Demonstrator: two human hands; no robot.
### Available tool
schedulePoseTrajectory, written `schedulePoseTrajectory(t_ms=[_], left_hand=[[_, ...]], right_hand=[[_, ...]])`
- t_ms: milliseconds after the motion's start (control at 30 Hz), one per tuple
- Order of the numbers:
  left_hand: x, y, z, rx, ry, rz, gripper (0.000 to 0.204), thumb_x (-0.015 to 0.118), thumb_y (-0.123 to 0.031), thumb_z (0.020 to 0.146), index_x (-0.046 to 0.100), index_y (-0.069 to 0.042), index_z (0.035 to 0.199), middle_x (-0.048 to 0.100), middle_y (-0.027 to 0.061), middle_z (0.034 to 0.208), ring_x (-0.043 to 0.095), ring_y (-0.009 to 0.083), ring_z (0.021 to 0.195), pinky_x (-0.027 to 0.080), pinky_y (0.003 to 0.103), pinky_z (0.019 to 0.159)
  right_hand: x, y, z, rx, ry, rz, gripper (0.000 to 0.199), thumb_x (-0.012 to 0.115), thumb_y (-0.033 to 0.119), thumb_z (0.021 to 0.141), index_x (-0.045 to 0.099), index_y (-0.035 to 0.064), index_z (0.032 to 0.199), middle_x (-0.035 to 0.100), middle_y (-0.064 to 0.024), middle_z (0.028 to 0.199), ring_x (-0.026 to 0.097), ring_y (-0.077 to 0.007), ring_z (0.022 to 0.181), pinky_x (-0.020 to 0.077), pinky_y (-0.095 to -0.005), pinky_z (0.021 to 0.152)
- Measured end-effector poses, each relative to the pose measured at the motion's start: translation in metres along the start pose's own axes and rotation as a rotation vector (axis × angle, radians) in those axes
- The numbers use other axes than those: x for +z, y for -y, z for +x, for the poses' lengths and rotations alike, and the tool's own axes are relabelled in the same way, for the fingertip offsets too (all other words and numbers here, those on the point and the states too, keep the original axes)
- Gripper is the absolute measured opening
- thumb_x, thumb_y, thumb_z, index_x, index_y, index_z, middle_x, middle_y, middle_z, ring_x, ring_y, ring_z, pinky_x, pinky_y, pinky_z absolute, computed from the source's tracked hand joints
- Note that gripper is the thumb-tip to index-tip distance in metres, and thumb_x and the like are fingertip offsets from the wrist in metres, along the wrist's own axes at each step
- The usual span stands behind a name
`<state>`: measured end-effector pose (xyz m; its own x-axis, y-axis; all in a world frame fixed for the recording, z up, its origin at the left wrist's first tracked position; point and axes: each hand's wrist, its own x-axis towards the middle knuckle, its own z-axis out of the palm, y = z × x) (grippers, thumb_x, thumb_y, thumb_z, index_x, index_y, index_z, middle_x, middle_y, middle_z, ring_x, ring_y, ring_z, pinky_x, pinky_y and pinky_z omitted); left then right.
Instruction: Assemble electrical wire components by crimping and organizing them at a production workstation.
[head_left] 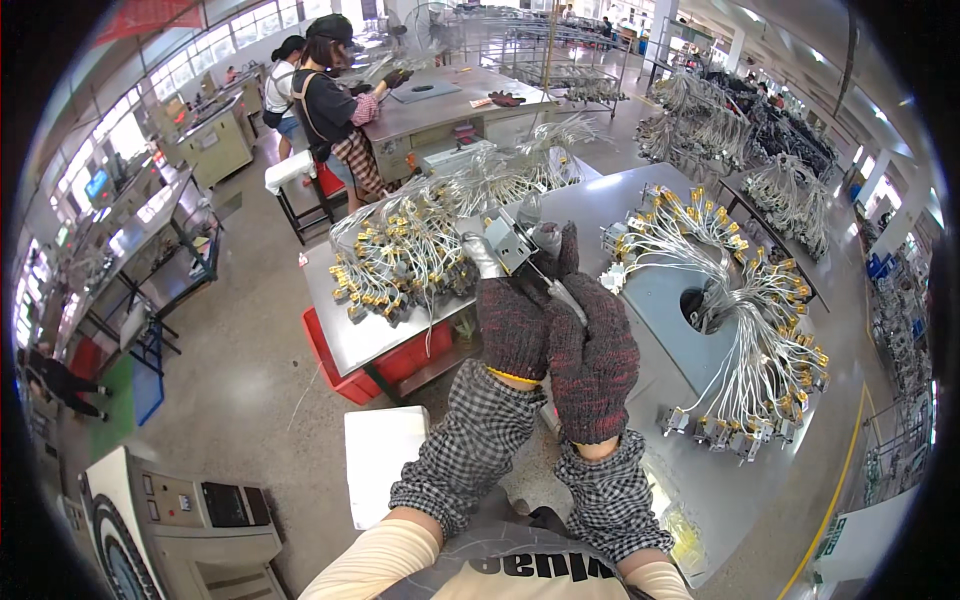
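Both my hands wear dark knitted gloves and checked sleeve covers. My left hand (510,315) grips a small grey metal bracket part (507,243) with thin white wires running from it, raised over the grey metal table (660,300). My right hand (592,350) is pressed against the left one and holds a thin screwdriver-like tool (560,290) whose tip points up at the bracket. A heap of white wire harnesses with yellow connectors (400,255) lies left of my hands. A fanned ring of similar harnesses (745,320) lies to the right.
A red crate (345,370) sits under the table's left end, and a white stool (380,455) stands below my left arm. A person in an apron (335,105) works at a far bench. A grey machine (170,520) stands at lower left.
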<state>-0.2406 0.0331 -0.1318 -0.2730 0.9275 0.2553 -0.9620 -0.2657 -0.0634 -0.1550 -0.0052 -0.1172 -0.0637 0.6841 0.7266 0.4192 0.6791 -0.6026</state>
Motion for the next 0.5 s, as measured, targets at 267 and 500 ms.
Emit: schedulePoseTrajectory(t_ms=[267,500], left_hand=[[-0.009,-0.009,-0.002,-0.122,0.021,-0.167,0.064,0.043,-0.063,0.088,0.055,-0.006,0.115,0.063,0.0095,0.1,0.061,0.0229,0.094,0.052,0.039,0.086],[-0.012,-0.013,-0.006,-0.078,-0.002,-0.014,0.061,0.043,-0.061,0.09,0.057,-0.005,0.113,0.064,0.0105,0.102,0.06,0.0235,0.096,0.051,0.039,0.088]], right_hand=[[-0.003,0.004,0.0,-0.084,0.008,-0.007,0.029,0.063,0.014,0.085,0.061,0.0014,0.111,0.063,-0.0176,0.108,0.063,-0.0296,0.098,0.0488,-0.0377,0.085],[0.0,0.011,-0.006,-0.11,-0.046,0.093,0.027,0.062,0.014,0.086,0.061,0.0018,0.11,0.062,-0.0172,0.108,0.061,-0.0295,0.102,0.0474,-0.0372,0.088]])
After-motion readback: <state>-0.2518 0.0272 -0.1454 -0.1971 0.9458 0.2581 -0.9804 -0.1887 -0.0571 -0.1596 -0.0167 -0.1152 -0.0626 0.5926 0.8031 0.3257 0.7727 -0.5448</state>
